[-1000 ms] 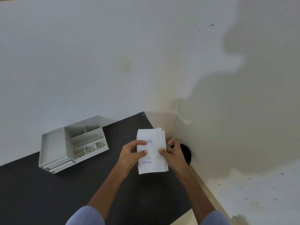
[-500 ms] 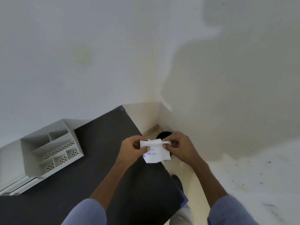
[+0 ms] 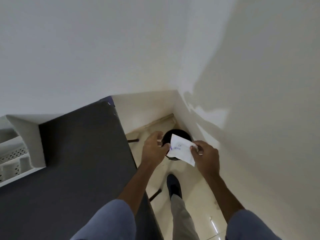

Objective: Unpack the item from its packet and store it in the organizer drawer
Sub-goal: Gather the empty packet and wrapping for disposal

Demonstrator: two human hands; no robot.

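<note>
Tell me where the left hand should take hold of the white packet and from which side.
Pinch the packet's free left edge, by the blue print, coming from the left. The right hand already pinches its right corner, so the flat packet hangs out toward the open left hand, above the dark bin on the floor.

Dark grey table [image 3: 72,170], white organizer [image 3: 19,148] at its left edge, cream tiled floor [image 3: 199,205] beside

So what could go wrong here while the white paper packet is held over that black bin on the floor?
1. The right hand alone pinches the white paper packet, right above the round black bin; a slip could drop it, perhaps with its contents, into the bin.
2. The left hand looks open, so it may not catch it.
3. The white plastic organizer sits far off on the table.
</note>
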